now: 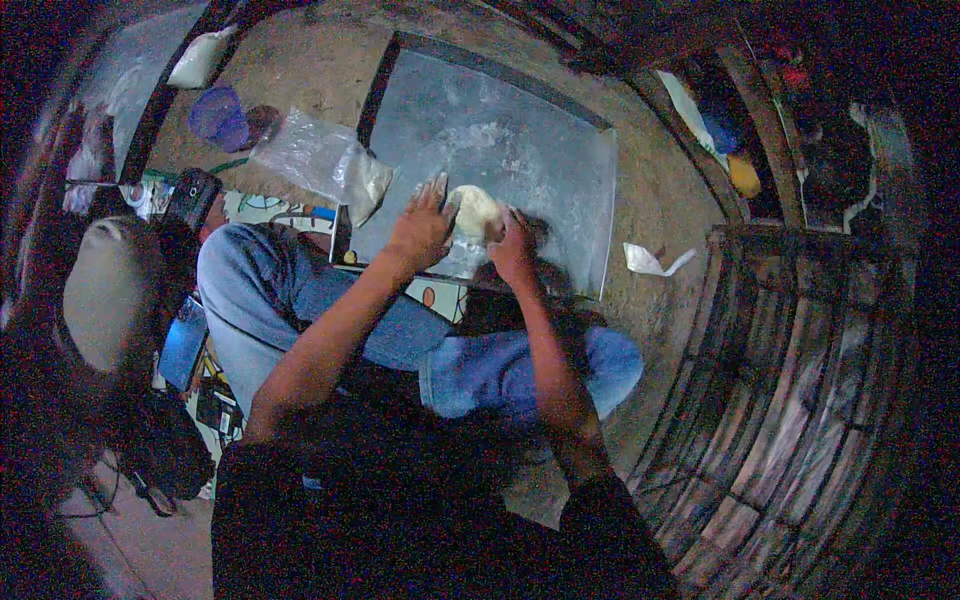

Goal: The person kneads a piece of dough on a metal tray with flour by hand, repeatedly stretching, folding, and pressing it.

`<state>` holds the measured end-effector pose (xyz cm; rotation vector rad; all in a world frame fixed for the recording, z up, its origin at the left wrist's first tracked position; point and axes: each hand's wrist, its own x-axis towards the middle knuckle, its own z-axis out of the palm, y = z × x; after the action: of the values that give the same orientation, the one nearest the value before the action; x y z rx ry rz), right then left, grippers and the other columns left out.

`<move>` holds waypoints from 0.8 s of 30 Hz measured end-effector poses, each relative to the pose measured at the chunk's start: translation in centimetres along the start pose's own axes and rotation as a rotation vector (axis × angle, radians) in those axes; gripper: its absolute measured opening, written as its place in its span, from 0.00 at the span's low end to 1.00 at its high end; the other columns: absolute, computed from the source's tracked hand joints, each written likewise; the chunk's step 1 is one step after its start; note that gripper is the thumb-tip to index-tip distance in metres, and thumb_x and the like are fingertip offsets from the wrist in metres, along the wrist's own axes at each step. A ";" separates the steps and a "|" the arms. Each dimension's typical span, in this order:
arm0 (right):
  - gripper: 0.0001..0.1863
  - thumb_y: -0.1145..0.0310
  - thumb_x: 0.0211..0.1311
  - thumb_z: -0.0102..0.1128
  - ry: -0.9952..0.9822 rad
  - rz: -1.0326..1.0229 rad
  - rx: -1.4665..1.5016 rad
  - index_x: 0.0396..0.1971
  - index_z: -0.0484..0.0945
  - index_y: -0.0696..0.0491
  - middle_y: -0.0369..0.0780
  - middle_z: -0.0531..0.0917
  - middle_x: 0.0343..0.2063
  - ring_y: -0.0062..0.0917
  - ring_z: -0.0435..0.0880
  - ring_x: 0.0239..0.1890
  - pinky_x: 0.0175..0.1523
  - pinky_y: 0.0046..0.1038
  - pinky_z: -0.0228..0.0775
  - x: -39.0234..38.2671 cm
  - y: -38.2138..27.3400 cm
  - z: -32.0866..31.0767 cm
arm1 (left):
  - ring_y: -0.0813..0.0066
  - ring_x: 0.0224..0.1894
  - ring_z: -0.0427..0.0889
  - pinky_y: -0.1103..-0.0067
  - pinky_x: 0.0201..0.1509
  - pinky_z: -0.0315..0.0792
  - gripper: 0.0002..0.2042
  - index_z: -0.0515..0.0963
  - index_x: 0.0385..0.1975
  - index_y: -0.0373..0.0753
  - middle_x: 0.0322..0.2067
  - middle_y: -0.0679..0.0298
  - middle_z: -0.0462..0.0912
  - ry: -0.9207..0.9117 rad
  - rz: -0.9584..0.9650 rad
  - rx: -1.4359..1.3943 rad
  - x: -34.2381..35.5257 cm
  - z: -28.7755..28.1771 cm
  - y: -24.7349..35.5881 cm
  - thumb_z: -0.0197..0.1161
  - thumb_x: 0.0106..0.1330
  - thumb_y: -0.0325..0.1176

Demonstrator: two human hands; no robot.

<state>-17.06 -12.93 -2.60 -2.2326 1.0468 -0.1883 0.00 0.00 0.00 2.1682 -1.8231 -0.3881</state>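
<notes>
Dough (474, 208) sits on the tray (590, 190), between the left hand (424, 222) and the right hand (515, 246)! The left stretches out flat alongside; the right curls at the dough's edge, whether gripping I cannot tell.

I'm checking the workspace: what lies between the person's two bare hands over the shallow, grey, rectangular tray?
In the head view, a pale, rounded, dough-like lump lies on the tray between the left hand and the right hand.

Beyond the pale dough (477, 212), the rimmed metal tray (565, 150) leaves open passage toward its far side, while a plastic bag (322, 160) obstructs the left edge.
</notes>
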 end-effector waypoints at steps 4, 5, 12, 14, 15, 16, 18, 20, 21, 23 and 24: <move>0.39 0.76 0.39 0.65 0.093 -0.007 -0.356 0.59 0.66 0.60 0.53 0.72 0.53 0.51 0.71 0.56 0.65 0.41 0.61 0.1 -1.1 2.6 | 0.45 0.71 0.52 0.63 0.72 0.54 0.39 0.56 0.64 0.26 0.69 0.40 0.49 0.048 0.106 -0.024 0.2 0.6 -2.2 0.66 0.55 0.36; 0.37 0.76 0.39 0.65 0.182 -0.021 -0.415 0.57 0.68 0.61 0.53 0.74 0.50 0.52 0.72 0.54 0.62 0.43 0.63 -0.6 -0.1 2.9 | 0.45 0.71 0.53 0.63 0.72 0.55 0.39 0.56 0.64 0.25 0.68 0.40 0.50 0.080 0.120 -0.070 0.1 1.4 -1.5 0.66 0.54 0.35; 0.23 0.76 0.41 0.67 0.207 -0.129 0.017 0.43 0.79 0.61 0.52 0.82 0.40 0.46 0.81 0.44 0.49 0.39 0.72 1.2 3.2 0.8 | 0.45 0.67 0.59 0.62 0.69 0.60 0.38 0.61 0.65 0.39 0.65 0.45 0.60 0.119 0.279 -0.253 1.7 -1.1 0.1 0.68 0.51 0.27; 0.19 0.74 0.40 0.70 0.016 0.031 -0.091 0.37 0.81 0.60 0.45 0.85 0.30 0.36 0.85 0.34 0.44 0.35 0.75 0.4 -4.6 -0.9 | 0.46 0.65 0.63 0.63 0.67 0.62 0.36 0.65 0.61 0.36 0.61 0.45 0.65 0.030 0.153 -0.290 0.2 -1.1 -1.7 0.70 0.48 0.28; 0.19 0.73 0.40 0.72 -0.025 0.029 -0.018 0.37 0.81 0.60 0.44 0.86 0.30 0.33 0.84 0.34 0.44 0.33 0.74 0.3 -4.2 -1.7 | 0.46 0.64 0.64 0.63 0.66 0.64 0.36 0.65 0.60 0.36 0.60 0.45 0.66 0.062 0.186 -0.292 0.5 -1.5 -1.1 0.71 0.48 0.29; 0.20 0.73 0.39 0.73 -0.067 0.023 0.056 0.37 0.82 0.60 0.43 0.86 0.31 0.29 0.84 0.34 0.44 0.31 0.74 0.3 -3.8 -2.7 | 0.45 0.62 0.66 0.63 0.65 0.65 0.36 0.65 0.60 0.35 0.59 0.46 0.68 0.094 0.216 -0.293 0.7 -1.9 -0.5 0.71 0.47 0.29; 0.22 0.70 0.38 0.77 -0.119 -0.074 0.227 0.37 0.82 0.59 0.38 0.86 0.31 0.19 0.81 0.34 0.43 0.26 0.73 0.2 -3.7 -3.9 | 0.46 0.59 0.70 0.64 0.63 0.67 0.35 0.66 0.59 0.34 0.56 0.46 0.71 0.152 0.282 -0.317 1.0 -2.9 0.2 0.71 0.47 0.30; 0.21 0.72 0.38 0.78 -0.219 -0.054 0.268 0.37 0.82 0.58 0.37 0.85 0.31 0.19 0.81 0.35 0.43 0.26 0.73 0.3 -4.1 -5.1 | 0.49 0.55 0.74 0.66 0.60 0.69 0.34 0.67 0.58 0.34 0.53 0.47 0.74 0.205 0.351 -0.362 1.2 -3.9 0.5 0.71 0.48 0.31; 0.21 0.73 0.38 0.78 -0.266 -0.041 0.285 0.36 0.82 0.58 0.36 0.85 0.31 0.19 0.81 0.35 0.43 0.26 0.73 0.2 -4.2 -6.0 | 0.50 0.54 0.76 0.66 0.59 0.70 0.33 0.68 0.57 0.34 0.51 0.48 0.75 0.076 0.310 -0.512 1.3 -4.9 0.8 0.71 0.49 0.31; 0.20 0.78 0.41 0.74 -0.321 0.017 0.512 0.39 0.80 0.59 0.35 0.84 0.34 0.19 0.80 0.38 0.45 0.25 0.74 0.0 -3.0 -6.4 | 0.54 0.51 0.79 0.68 0.57 0.71 0.31 0.69 0.56 0.34 0.49 0.50 0.78 -0.191 0.222 -0.807 1.7 -6.3 1.5 0.71 0.50 0.31; 0.20 0.79 0.41 0.73 -0.336 0.050 0.556 0.39 0.80 0.59 0.35 0.84 0.35 0.19 0.80 0.39 0.46 0.25 0.74 0.2 -3.3 -6.8 | 0.61 0.48 0.81 0.70 0.55 0.71 0.27 0.71 0.55 0.34 0.45 0.52 0.81 -0.198 0.229 -0.874 2.0 -6.5 0.9 0.68 0.51 0.30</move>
<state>-17.49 -14.93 4.71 -1.6622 0.7514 -0.0658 1.98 -1.84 6.25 1.3434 -1.5318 -1.1208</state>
